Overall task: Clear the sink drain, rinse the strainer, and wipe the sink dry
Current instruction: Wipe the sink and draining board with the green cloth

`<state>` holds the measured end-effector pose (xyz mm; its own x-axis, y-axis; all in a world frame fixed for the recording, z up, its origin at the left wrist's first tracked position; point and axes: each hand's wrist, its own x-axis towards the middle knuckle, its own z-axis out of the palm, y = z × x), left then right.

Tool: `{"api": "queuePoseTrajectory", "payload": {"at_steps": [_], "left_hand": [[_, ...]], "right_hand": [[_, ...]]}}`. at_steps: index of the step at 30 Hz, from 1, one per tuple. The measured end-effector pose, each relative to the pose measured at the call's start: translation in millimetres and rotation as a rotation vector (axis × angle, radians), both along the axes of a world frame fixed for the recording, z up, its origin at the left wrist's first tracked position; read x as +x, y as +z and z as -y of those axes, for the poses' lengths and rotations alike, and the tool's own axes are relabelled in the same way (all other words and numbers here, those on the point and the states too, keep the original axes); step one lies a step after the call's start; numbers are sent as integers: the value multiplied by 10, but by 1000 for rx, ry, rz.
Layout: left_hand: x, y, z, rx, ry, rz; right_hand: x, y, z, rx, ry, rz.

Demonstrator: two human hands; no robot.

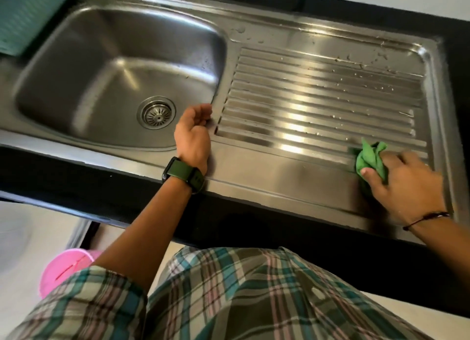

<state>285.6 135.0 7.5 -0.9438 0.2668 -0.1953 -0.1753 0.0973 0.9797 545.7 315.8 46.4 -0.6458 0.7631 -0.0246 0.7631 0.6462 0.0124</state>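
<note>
Head camera — **Spotter:** your right hand [404, 184] grips one bunched green cloth [368, 159], fingers curled over it, pressed on the near right corner of the ribbed drainboard [318, 98]. Your left hand [194, 133] rests loosely curled and holds nothing, against the strip of steel between the sink basin [76, 59] and the drainboard.

**You:** Where's the strainer?

**Spotter:** One strainer [156, 112], seated in the drain at the bottom of the basin, just left of your left hand. It looks clean from here, so I'd judge you're on the last step, the wipe.

**You:** How will the cloth behave?

**Spotter:** Soft and light, probably damp; it will fold into the grooves if you press. Keep it wadded under your palm as you have it. The steel is likely slick where wet, so lean your weight on the left hand.

**You:** What's left to dry?

**Spotter:** Scattered water droplets [356, 62] on the far ribs and the far rim; too many to count. The near ribs look dry.

**You:** Anything else around?

**Spotter:** One teal basket [28, 11] at the far left, one pink tub [63, 271] on the floor, one dark watch [183, 174] on your left wrist, one thin cord bracelet [424, 218] on your right. All of it sits in a black bench [76, 182]
</note>
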Motion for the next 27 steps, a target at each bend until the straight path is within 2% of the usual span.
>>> {"api": "queuePoseTrajectory", "payload": {"at_steps": [8, 10, 13, 15, 17, 20, 23, 27], "left_hand": [[-22, 18, -1, 155, 16, 107], [-2, 50, -12, 181, 32, 130], [-11, 69, 7, 216, 70, 195], [-40, 82, 35, 256, 91, 227], [-47, 103, 32, 281, 92, 218], [41, 109, -14, 170, 43, 70], [98, 81, -30, 85, -33, -17], [71, 44, -17, 21, -86, -50]], "right_hand": [[-1354, -97, 851, -73, 496, -164], [-1753, -165, 1064, -125, 546, -173], [-2210, -189, 1261, -287, 519, -296], [-2337, -213, 1282, -259, 558, -265], [-2315, -242, 1252, -190, 603, -193], [-2126, -262, 1126, -125, 627, -180], [-1750, -223, 757, -173, 509, -165], [-806, -171, 98, -90, 307, -182]]}}
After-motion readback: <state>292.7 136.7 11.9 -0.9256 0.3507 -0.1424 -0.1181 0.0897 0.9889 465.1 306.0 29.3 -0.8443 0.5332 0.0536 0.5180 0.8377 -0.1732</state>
